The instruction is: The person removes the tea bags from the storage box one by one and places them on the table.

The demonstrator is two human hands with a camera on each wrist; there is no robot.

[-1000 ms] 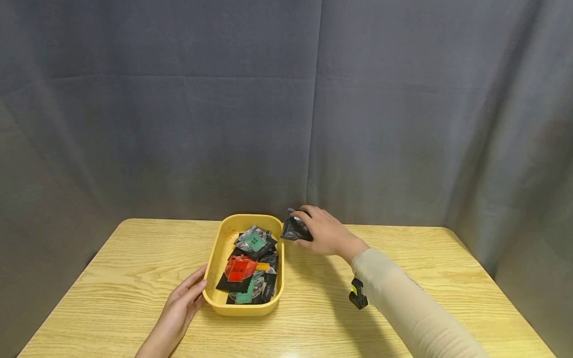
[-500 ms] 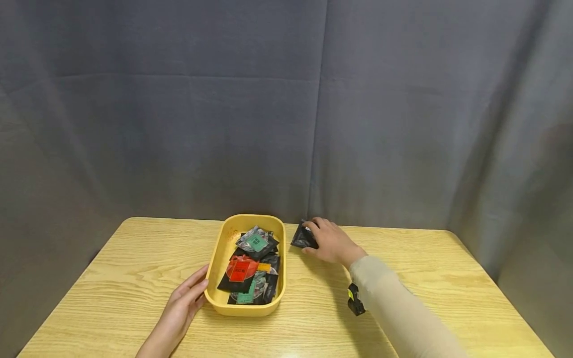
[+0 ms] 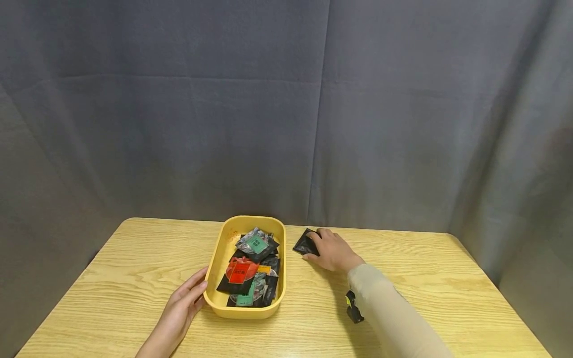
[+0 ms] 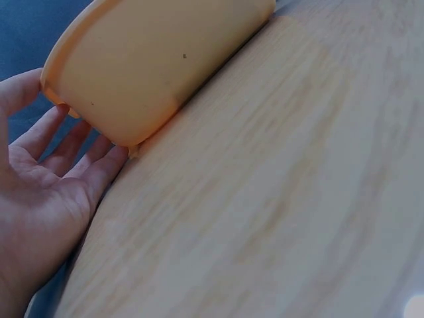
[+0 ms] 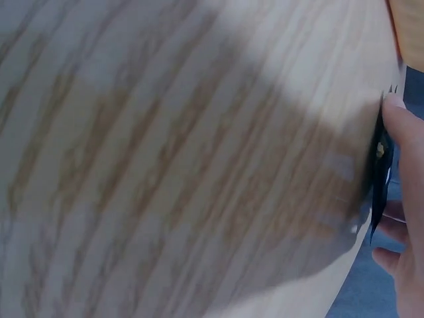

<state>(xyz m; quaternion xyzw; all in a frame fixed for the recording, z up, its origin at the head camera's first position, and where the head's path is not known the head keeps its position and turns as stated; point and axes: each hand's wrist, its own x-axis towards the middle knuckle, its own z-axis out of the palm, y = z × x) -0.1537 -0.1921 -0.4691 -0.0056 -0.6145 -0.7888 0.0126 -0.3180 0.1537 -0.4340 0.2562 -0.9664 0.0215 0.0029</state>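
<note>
Head view: right hand [image 3: 333,251] held a black packet [image 3: 304,243] between thumb and curled fingers, low over the far part of the table [image 3: 447,278], on the right side of the yellow tub [image 3: 250,313] and near it, not touching. Left hand [image 3: 181,301] lay against the tub's near-left corner, fingers loosely extended, none seen over the rim.

Step in hand, as judged: handling a single packet beside the tub, left hand probably steadying. Next move seemed to call for a light, level pinch until the packet's footing was certain.

Right wrist view added the packet edge-on, thumb at one end, other fingers behind; whether it touched the wood could not be told. Left wrist view added fingers spread along the tub's outer wall, one tip near its foot, which head view hid. Only head view showed the contents: a red-labelled packet [image 3: 238,273] and, farther back, a green-labelled packet [image 3: 257,243], among others partly covered.
</note>
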